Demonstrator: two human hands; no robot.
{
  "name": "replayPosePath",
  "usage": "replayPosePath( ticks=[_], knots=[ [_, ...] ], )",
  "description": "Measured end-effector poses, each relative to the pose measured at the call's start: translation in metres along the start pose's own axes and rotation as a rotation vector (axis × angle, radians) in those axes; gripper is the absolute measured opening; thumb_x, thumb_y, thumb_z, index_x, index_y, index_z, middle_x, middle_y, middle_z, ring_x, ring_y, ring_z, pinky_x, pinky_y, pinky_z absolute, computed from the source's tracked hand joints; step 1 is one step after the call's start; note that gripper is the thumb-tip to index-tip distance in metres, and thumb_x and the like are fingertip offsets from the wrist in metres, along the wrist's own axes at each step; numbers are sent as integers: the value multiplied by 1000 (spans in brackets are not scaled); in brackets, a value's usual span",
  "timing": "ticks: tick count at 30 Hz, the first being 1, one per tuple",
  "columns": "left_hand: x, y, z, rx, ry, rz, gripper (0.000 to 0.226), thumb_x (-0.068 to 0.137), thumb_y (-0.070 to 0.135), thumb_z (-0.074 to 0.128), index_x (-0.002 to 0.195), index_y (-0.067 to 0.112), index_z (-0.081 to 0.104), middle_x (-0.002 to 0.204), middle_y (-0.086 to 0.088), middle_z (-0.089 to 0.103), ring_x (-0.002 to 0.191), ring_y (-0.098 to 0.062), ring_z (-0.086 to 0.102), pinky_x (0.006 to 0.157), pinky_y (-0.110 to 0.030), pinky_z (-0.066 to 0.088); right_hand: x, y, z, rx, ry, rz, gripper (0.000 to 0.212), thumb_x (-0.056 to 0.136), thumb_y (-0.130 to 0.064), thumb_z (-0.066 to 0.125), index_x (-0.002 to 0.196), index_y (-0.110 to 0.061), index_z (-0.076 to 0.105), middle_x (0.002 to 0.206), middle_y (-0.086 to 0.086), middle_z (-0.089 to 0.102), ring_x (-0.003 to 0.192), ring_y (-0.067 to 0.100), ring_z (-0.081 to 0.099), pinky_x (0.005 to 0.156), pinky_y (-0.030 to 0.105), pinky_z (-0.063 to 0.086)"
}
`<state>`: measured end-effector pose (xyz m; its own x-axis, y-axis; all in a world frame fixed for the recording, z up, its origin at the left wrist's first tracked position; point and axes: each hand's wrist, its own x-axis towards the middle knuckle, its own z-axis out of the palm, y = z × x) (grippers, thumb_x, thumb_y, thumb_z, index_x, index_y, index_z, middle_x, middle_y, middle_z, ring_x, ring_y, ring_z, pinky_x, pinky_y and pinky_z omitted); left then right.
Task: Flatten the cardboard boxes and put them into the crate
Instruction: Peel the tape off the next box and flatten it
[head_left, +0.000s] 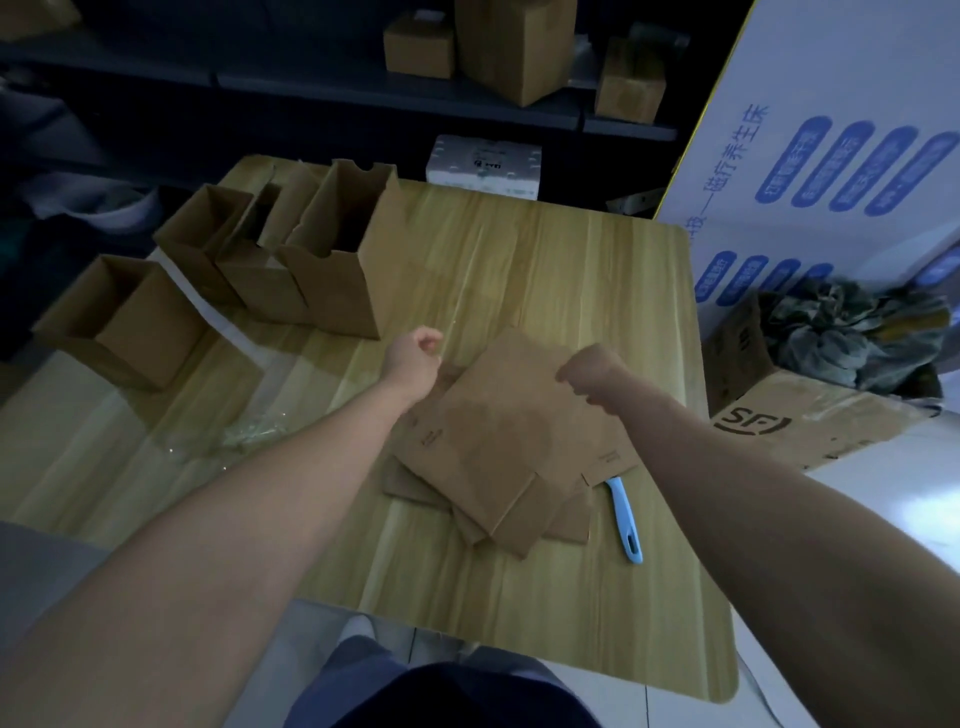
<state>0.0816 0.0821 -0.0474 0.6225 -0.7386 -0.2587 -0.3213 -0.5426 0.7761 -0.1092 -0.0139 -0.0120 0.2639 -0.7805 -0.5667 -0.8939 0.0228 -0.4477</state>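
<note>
The right hand (592, 375) grips the far edge of the flattened box (511, 431), near-centre on the table (519, 260), seemingly to steady it, while the left hand (415, 353) hovers clenched and apparently empty beside it.

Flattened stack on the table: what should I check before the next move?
1. Top sheet of the flattened stack fully collapsed: ok.
2. Grip of the right hand on that sheet's far edge: cannot tell.
3. Whether the left hand is free: cannot tell; its fingers are curled and the palm is hidden.
4. The blue-handled knife clear of the stack: not ok; its blade end lies under a corner.
5. All upright boxes flattened: not ok; several stand open.
</note>
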Motion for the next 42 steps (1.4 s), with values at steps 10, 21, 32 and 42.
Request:
replayPosePath(
  ticks=[10,21,32,42],
  knots=[
    [13,-1,-125,146,235,236,26,93,0,48,111,7,65,116,-8,62,109,-20,57,88,-23,41,-17,-176,22,-145,174,-594,49,95,-21,54,141,-11,42,135,12,51,116,29,54,84,33,48],
    [42,-52,-218,117,144,174,25,93,2,51,108,13,67,116,-5,64,109,-17,58,95,-26,45,21,-291,102,-528,168,-594,39,93,-15,52,132,-9,44,124,15,56,113,32,54,93,42,49],
    [62,-42,-227,18,-70,162,68,85,14,68,143,11,33,139,-7,43,127,-20,44,100,-27,37,18,-301,52,-226,511,-440,26,97,-13,42,116,-4,59,108,16,64,101,34,61,80,36,50],
    [40,20,-220,-11,-395,321,143,58,34,88,143,34,-27,156,2,-21,145,-17,-8,117,-44,7,-20,-256,-30,246,545,-165,11,91,-6,42,85,-4,52,80,7,51,69,23,52,66,33,42]
  ],
)
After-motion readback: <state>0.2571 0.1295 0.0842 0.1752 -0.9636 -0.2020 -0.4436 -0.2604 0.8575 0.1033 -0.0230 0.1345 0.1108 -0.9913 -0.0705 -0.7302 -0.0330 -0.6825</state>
